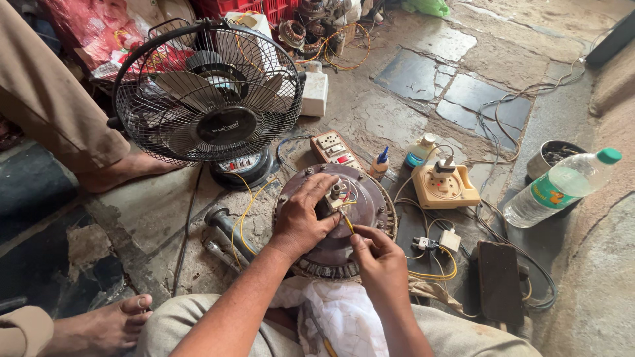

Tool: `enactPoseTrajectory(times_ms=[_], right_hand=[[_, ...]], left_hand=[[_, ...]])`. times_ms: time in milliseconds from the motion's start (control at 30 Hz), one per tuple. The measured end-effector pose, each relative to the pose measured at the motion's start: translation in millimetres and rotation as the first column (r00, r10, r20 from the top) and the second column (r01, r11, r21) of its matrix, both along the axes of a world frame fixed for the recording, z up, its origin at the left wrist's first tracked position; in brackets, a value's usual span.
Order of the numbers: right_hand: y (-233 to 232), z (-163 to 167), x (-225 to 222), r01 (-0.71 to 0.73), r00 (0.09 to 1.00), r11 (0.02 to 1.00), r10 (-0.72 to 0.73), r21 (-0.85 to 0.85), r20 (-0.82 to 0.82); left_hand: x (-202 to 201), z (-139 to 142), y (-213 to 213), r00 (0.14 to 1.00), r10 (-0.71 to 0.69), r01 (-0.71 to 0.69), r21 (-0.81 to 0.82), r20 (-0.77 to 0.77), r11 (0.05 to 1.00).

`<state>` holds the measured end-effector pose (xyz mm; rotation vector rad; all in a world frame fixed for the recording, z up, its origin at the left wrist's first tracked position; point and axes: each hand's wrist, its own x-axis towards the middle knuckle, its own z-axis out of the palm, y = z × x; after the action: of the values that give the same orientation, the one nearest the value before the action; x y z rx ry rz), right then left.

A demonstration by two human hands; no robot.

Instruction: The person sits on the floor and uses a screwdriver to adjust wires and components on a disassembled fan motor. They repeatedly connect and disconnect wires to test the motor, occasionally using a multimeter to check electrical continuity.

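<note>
— Where are our hands just now?

— Both are on the brown fan motor housing [360, 198] that sits on the stone floor [423, 73], close in front of our knees. Our left hand [303, 218] lies spread over the housing's left side, fingers near the small shaft at its middle. Our right hand [378, 261] is pinched shut on a yellow wire [346, 221] that runs up to that middle.

— And what do we see about it?

— Beyond the housing to the left stands a black table fan [206, 92] in its wire cage. Just past the housing lies a switch board [334, 149], and to its right a cream round socket box [444, 187]. A clear water bottle [562, 188] with a green cap lies tilted near the floor's right edge. Another person's bare foot [126, 170] rests left of the fan.
</note>
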<state>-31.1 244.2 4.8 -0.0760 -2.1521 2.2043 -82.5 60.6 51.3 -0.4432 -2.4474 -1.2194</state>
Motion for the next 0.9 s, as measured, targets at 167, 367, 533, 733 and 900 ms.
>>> enactPoseTrajectory(times_ms=[167, 367, 533, 733, 900], right_hand=[[-2.4, 19.4, -0.1, -0.050, 0.987, 0.999, 0.049, 0.000, 0.155], [-17.3, 37.1, 7.3, 0.004, 0.970, 0.961, -0.070, 0.275, 0.231], [-21.2, 32.6, 5.6, 0.040, 0.998, 0.974, -0.025, 0.224, -0.065], [-14.2, 22.8, 9.0, 0.057, 0.998, 0.931, -0.056, 0.360, -0.013], [-2.0, 20.1, -3.3, -0.100, 0.908, 0.945, 0.215, -0.311, 0.359]], left_hand=[[-3.3, -1.4, 0.1, 1.000, -0.012, 0.012, -0.004, -0.012, 1.000], [-2.5, -4.3, -1.8, 1.000, -0.018, 0.018, -0.006, 0.006, 1.000], [-3.6, -4.7, -0.5, 1.000, -0.015, 0.015, -0.009, 0.014, 1.000], [-2.7, -2.3, -0.5, 1.000, -0.020, 0.020, -0.006, 0.014, 1.000], [-2.3, -1.4, 0.0, 1.000, -0.010, 0.011, -0.013, 0.003, 1.000]])
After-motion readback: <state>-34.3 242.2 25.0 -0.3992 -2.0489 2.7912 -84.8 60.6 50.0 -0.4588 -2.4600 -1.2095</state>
